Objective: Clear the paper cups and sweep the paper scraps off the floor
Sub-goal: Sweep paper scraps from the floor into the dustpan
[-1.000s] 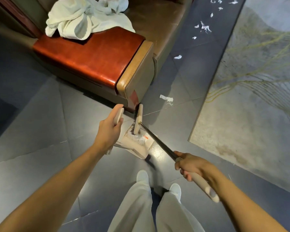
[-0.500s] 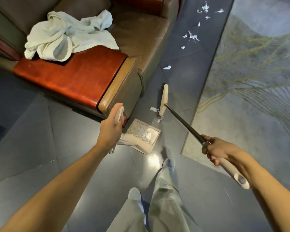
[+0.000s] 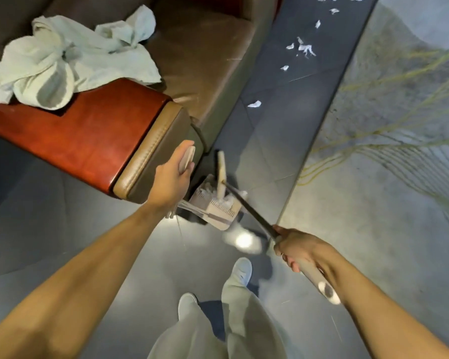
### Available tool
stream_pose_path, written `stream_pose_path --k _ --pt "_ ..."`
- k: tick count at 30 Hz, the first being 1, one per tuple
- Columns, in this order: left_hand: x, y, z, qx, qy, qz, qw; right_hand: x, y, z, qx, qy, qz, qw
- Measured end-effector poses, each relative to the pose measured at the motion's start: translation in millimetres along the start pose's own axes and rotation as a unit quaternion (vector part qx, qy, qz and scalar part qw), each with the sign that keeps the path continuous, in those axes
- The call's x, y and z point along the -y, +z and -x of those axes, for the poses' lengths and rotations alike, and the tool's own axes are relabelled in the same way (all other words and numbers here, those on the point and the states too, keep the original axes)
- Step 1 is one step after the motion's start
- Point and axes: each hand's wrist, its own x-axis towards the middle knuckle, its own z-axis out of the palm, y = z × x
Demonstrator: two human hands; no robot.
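Note:
My left hand (image 3: 172, 181) grips the beige handle of a dustpan (image 3: 216, 211) that rests on the dark tiled floor beside the sofa's corner. White scraps lie inside the pan. My right hand (image 3: 300, 248) holds the broom by its handle; the dark shaft runs up-left to the beige broom head (image 3: 221, 174), which stands at the pan's mouth. One white paper scrap (image 3: 254, 104) lies on the tiles further ahead. Several more scraps (image 3: 302, 47) are scattered beyond it. No paper cups are in view.
A brown sofa (image 3: 205, 60) with a red wooden armrest (image 3: 83, 130) stands at the left, a pale crumpled cloth (image 3: 70, 60) lying on it. A grey rug (image 3: 386, 151) with yellow lines covers the floor at the right. My feet (image 3: 241, 270) are below the pan.
The broom head has swept back into the dustpan's mouth, and the scrap that lay beside it is gone from the tiles. The dustpan has tilted and shifted slightly.

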Motion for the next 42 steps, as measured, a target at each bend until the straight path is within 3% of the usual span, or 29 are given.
stream_pose_path --k 3,8,13,21,28,35,39,42 --pt "-10 2 -12 0.003 0.006 0.009 1.0 -16 -19 19 0.014 0.009 -0.028 0.999" --pt "-23 5 -30 0.01 0.014 0.019 1.0 -17 -55 32 -0.027 -0.009 -0.055 0.998" --pt "-48 15 -66 0.009 0.036 0.02 0.999 -6 -103 33 -0.061 -0.03 -0.156 0.985" --pt "-82 23 -149 0.018 0.023 0.053 0.998 43 -175 22 -0.136 -0.029 -0.221 0.965" --pt "-120 33 -221 0.011 0.08 0.027 0.996 97 -242 -15 -0.16 -0.03 -0.262 0.951" --pt "-145 58 -308 -0.009 0.071 -0.023 0.997 151 -346 -79 -0.143 -0.048 -0.216 0.965" --pt "-148 61 -341 0.018 0.048 -0.03 0.998 184 -410 -111 -0.126 -0.061 -0.133 0.981" --pt "-145 61 -351 0.015 0.027 -0.026 0.999 200 -441 -137 -0.107 -0.059 -0.15 0.981"
